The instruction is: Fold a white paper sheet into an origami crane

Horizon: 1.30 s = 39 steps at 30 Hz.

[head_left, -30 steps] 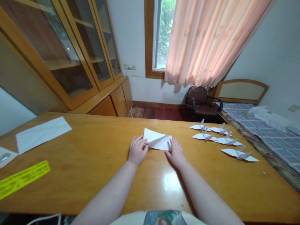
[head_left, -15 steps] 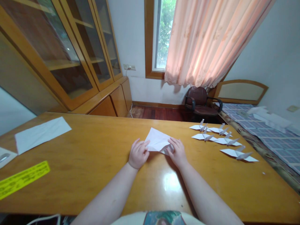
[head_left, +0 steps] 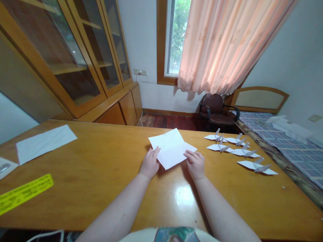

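Observation:
A white sheet of paper [head_left: 172, 148] with creases across it is spread out above the middle of the desk, its corners turned toward and away from me. My left hand [head_left: 150, 163] pinches its left edge, thumb on top. On the opposite side, my right hand [head_left: 195, 163] grips the right edge between thumb and fingers. To the right of that hand lie several folded paper cranes [head_left: 244, 152] with wings spread; the nearest crane [head_left: 257, 166] sits apart from the others.
The wooden desk [head_left: 101, 188] carries a larger white paper sheet [head_left: 45, 143] at far left, a yellow printed strip [head_left: 26, 193] and a white item [head_left: 6, 168] at the edge. Beyond stand a glass-door cabinet [head_left: 87, 107], an office chair [head_left: 214, 109] and a bed [head_left: 285, 134].
The paper was folded into a triangle-like shape half a second ago; now it is opened out to a larger four-cornered sheet. Both hands still hold its sides.

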Motion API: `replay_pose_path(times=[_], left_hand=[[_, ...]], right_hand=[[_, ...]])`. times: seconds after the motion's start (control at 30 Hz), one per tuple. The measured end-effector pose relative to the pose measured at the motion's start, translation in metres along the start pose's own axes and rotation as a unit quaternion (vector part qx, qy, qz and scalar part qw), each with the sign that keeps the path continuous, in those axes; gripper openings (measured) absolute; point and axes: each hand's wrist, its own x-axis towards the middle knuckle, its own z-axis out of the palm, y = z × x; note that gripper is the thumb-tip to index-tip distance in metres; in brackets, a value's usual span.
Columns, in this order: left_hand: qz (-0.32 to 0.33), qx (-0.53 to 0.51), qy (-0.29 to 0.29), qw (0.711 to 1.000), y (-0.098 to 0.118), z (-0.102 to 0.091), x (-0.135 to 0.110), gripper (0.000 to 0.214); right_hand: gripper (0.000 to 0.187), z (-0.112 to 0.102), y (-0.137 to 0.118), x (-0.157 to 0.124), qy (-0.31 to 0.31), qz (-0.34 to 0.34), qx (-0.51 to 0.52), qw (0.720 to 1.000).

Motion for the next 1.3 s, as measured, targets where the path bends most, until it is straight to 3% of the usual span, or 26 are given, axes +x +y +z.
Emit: replay_pose_path(times=[0.1, 0.23, 0.43, 0.53, 0.63, 0.73, 1.03, 1.3], left_hand=[[-0.05, 0.046, -0.037, 0.997, -0.002, 0.0, 0.003, 0.046], [-0.078, 0.091, -0.093, 0.988, 0.0, -0.006, 0.003, 0.035], [-0.035, 0.102, -0.105, 0.989, 0.007, -0.015, 0.0, 0.02], [-0.003, 0.088, -0.12, 0.989, 0.004, -0.015, 0.0, 0.03], [-0.005, 0.074, -0.152, 0.986, -0.004, -0.014, 0.002, 0.049], [-0.034, 0.07, -0.188, 0.979, -0.015, -0.014, 0.005, 0.055], [-0.109, 0.07, -0.114, 0.985, -0.026, -0.017, 0.012, 0.028], [-0.199, 0.156, -0.101, 0.962, -0.026, -0.015, 0.012, 0.046]], right_hand=[[0.02, 0.005, 0.0, 0.004, -0.035, 0.03, -0.032, 0.998], [0.016, 0.007, -0.003, 0.008, -0.138, 0.046, -0.036, 0.989], [0.036, 0.005, -0.004, 0.008, -0.184, 0.043, -0.04, 0.981], [0.036, 0.006, -0.002, 0.009, -0.2, 0.068, -0.049, 0.976], [0.032, 0.005, 0.002, 0.01, -0.201, 0.087, -0.049, 0.974], [0.029, 0.003, 0.005, 0.011, -0.196, 0.093, -0.049, 0.975], [0.024, -0.006, 0.001, 0.016, -0.184, 0.098, -0.104, 0.973], [0.026, -0.003, 0.004, 0.017, -0.121, 0.168, -0.164, 0.964]])
